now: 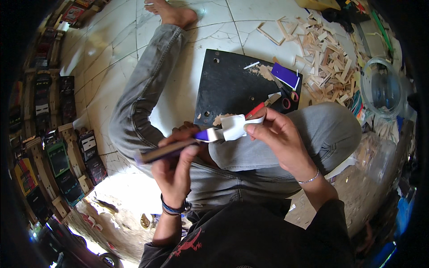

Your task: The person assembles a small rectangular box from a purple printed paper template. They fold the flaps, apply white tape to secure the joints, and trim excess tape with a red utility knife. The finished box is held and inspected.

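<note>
My left hand point(174, 172) grips a flat, narrow wooden piece point(167, 152), blurred by motion, with what looks like a purple covering along its side. From its right end a purple strip with a white underside point(204, 135) curls outward. My right hand point(277, 129) pinches a curled piece of white paper point(233, 127) between thumb and fingers, close to that strip. Whether paper and strip are joined I cannot tell. Just beyond my right fingers, a red-handled tool point(255, 110) lies at the edge of the black board point(228, 85).
On the board rest scissors point(286, 103) with dark and red handles, a purple rectangular sheet point(284, 76) and white scraps. Wood offcuts point(328, 62) are heaped on the tiles at far right, beside a clear plastic container point(381, 89). Wooden racks with dark packages point(58, 165) line the left.
</note>
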A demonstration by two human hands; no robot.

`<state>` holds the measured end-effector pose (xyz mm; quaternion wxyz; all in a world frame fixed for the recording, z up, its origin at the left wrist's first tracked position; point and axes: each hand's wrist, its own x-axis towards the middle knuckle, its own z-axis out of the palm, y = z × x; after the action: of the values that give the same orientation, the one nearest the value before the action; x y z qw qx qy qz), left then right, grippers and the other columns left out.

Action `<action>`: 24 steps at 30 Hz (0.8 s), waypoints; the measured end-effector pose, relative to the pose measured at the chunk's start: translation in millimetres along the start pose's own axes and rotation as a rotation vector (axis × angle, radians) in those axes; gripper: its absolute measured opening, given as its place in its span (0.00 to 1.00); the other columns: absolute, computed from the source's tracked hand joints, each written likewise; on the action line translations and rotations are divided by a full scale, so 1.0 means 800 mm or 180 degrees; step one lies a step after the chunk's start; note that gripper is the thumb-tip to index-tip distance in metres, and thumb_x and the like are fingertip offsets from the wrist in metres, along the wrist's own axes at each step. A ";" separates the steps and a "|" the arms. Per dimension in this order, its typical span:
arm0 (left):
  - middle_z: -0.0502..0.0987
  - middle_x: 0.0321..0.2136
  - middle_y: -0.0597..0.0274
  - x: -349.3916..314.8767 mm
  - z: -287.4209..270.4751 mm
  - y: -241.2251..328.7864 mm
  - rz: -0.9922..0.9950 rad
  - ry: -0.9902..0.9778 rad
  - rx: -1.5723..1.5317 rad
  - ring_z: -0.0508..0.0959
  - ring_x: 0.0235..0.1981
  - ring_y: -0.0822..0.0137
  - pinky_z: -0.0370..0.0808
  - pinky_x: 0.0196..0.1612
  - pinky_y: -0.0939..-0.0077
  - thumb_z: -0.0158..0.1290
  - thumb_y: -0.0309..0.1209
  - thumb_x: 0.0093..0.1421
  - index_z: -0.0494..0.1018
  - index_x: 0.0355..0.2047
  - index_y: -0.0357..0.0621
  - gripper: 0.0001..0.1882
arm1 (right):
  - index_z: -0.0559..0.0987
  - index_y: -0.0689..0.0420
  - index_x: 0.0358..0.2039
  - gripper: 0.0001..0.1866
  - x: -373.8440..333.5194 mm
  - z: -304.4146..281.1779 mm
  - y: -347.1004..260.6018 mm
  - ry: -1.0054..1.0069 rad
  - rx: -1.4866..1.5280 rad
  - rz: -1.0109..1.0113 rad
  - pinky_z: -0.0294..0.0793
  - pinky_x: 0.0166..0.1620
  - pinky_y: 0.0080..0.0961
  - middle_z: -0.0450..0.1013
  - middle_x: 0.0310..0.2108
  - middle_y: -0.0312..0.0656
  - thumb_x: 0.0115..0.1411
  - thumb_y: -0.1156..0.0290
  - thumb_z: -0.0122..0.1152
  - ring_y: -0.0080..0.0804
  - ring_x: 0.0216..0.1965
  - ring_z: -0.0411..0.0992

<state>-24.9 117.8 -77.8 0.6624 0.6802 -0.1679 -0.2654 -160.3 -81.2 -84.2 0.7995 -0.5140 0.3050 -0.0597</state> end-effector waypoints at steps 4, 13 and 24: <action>0.84 0.45 0.50 -0.003 0.005 0.010 0.0668 -0.0188 0.1138 0.83 0.49 0.58 0.77 0.57 0.67 0.69 0.26 0.57 0.80 0.44 0.34 0.16 | 0.79 0.61 0.45 0.08 -0.005 0.010 0.002 0.0114 -0.0508 -0.0031 0.71 0.45 0.17 0.75 0.36 0.30 0.68 0.75 0.64 0.12 0.39 0.70; 0.84 0.44 0.54 0.010 0.014 0.023 0.1620 -0.0527 0.2372 0.85 0.45 0.60 0.81 0.50 0.68 0.68 0.24 0.57 0.80 0.46 0.39 0.16 | 0.82 0.62 0.44 0.10 -0.001 0.010 0.000 -0.0192 -0.0024 0.0216 0.71 0.44 0.20 0.79 0.36 0.32 0.68 0.69 0.65 0.14 0.38 0.71; 0.85 0.41 0.57 0.012 0.019 0.016 0.1567 -0.0439 0.2602 0.86 0.43 0.62 0.82 0.50 0.68 0.68 0.27 0.58 0.81 0.44 0.38 0.14 | 0.83 0.61 0.46 0.11 0.000 0.002 0.004 -0.0351 0.0200 0.0476 0.70 0.45 0.21 0.79 0.37 0.32 0.68 0.68 0.65 0.16 0.39 0.72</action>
<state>-24.1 99.1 -66.6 0.3712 0.8056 -0.4581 -0.0575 -160.3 -78.1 -86.2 0.8331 -0.4669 0.2960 0.0190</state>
